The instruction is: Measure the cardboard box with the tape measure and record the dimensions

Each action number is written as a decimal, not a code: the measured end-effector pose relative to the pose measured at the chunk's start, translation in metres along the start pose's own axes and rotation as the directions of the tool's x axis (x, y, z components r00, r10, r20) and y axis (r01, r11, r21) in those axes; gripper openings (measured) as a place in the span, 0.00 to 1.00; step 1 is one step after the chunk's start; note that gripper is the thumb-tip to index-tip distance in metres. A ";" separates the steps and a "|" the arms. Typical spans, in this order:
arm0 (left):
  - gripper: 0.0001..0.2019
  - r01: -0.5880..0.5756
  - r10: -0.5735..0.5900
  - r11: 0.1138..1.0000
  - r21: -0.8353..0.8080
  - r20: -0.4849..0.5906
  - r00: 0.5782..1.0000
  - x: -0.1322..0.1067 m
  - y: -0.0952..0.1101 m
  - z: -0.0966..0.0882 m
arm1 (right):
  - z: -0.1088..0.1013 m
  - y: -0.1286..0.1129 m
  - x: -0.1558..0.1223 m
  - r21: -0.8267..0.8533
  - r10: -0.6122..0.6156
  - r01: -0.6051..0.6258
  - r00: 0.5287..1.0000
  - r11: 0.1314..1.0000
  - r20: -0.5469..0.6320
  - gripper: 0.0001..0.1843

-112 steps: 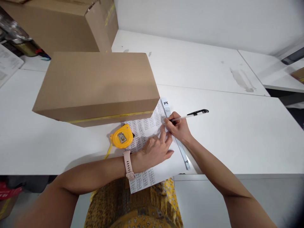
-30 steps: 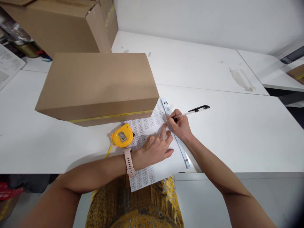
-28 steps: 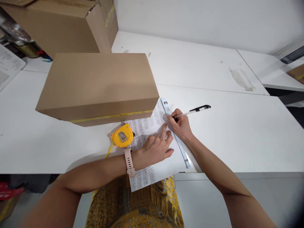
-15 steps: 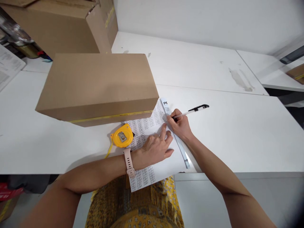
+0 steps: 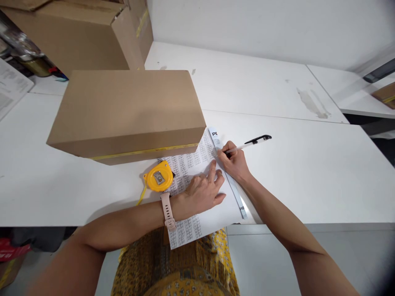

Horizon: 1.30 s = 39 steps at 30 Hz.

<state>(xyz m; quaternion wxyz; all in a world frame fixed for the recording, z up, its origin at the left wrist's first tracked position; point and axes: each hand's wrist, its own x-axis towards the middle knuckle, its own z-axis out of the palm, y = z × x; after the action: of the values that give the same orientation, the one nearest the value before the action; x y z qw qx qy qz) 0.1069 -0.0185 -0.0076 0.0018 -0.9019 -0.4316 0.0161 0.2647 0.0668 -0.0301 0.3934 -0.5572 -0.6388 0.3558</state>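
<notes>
A white sheet point(image 5: 197, 224) covered with rows of small handwriting lies on the white table point(image 5: 308, 172) at its near edge. My right hand point(image 5: 235, 163) is closed round a white pen with a black cap point(image 5: 249, 143); its tip touches the sheet's upper right part. My left hand point(image 5: 202, 191) rests flat on the sheet, fingers spread, holding nothing. A pink watch sits on its wrist. A yellow tape measure point(image 5: 159, 176) lies just left of that hand, its tape trailing off the table edge.
A closed cardboard box point(image 5: 129, 111) with yellow tape stands on the table right behind the sheet. A larger open carton point(image 5: 86, 28) is at the back left. Printed papers point(image 5: 10, 88) lie at the far left. Another table point(image 5: 345, 88) adjoins at the right.
The pen's tip has shifted slightly up and left along the sheet. My left hand, the box and the tape measure have stayed in place.
</notes>
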 end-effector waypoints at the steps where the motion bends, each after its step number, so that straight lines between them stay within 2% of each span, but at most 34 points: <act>1: 0.31 0.000 0.000 1.000 0.000 -0.004 1.000 0.000 0.000 0.000 | 0.000 0.000 0.000 0.008 0.008 -0.008 1.000 1.000 0.001 0.13; 17: 0.31 -0.005 0.004 1.000 -0.023 -0.040 0.999 0.000 0.001 0.005 | 0.002 -0.001 -0.002 -0.011 0.024 -0.025 0.999 1.000 -0.025 0.14; 19: 0.31 -0.009 0.008 0.999 -0.031 -0.026 1.000 0.000 0.000 0.004 | 0.002 0.001 -0.001 -0.028 -0.003 0.001 0.996 1.000 -0.084 0.14; 21: 0.32 -0.014 0.014 0.999 -0.041 -0.002 1.000 0.000 -0.002 0.002 | -0.002 0.005 0.003 -0.058 -0.072 0.061 0.976 0.996 -0.204 0.13; 23: 0.31 -0.014 0.015 0.999 -0.053 0.022 1.000 0.001 -0.003 0.000 | -0.010 0.010 0.010 -0.147 -0.175 0.137 0.939 0.980 -0.295 0.10; 24: 0.31 -0.015 0.016 0.998 -0.055 0.029 0.999 0.001 -0.003 -0.002 | -0.016 0.014 0.014 -0.217 -0.231 0.170 0.927 0.961 -0.296 0.08; 26: 0.30 -0.014 0.016 0.999 -0.049 0.039 0.999 0.000 -0.003 -0.007 | -0.029 0.025 0.022 -0.376 -0.314 0.218 0.924 0.901 -0.219 0.09; 29: 0.27 0.004 -0.003 1.000 -0.029 0.031 1.000 -0.006 -0.002 -0.018 | -0.044 0.041 0.029 -0.567 -0.326 0.219 0.941 0.794 -0.093 0.18; 32: 0.15 0.030 -0.033 0.998 -0.055 -0.067 0.997 -0.023 -0.007 -0.028 | -0.048 0.052 0.031 -0.682 -0.296 0.181 0.954 0.709 -0.054 0.24; 34: 0.10 0.077 -0.096 0.993 -0.093 -0.219 0.971 -0.041 -0.018 -0.030 | -0.047 0.054 0.031 -0.717 -0.293 0.170 0.955 0.676 -0.050 0.28; 36: 0.08 0.171 -0.205 0.978 -0.122 -0.377 0.903 -0.061 -0.033 -0.026 | -0.045 0.054 0.030 -0.724 -0.296 0.162 0.953 0.671 -0.061 0.31; 37: 0.09 0.229 -0.263 0.965 -0.131 -0.428 0.865 -0.070 -0.042 -0.022 | -0.044 0.055 0.031 -0.717 -0.298 0.159 0.952 0.679 -0.072 0.33; 39: 0.16 0.348 -0.381 0.924 -0.158 -0.441 0.812 -0.085 -0.057 -0.012 | -0.042 0.056 0.032 -0.687 -0.302 0.149 0.947 0.712 -0.107 0.33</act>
<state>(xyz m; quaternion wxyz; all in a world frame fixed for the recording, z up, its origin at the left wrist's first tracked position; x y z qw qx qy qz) 0.0091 -0.0489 0.0073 0.0766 -0.7792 -0.5836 -0.2154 0.3250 0.1062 -0.0586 0.2727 -0.6128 -0.7416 -0.0099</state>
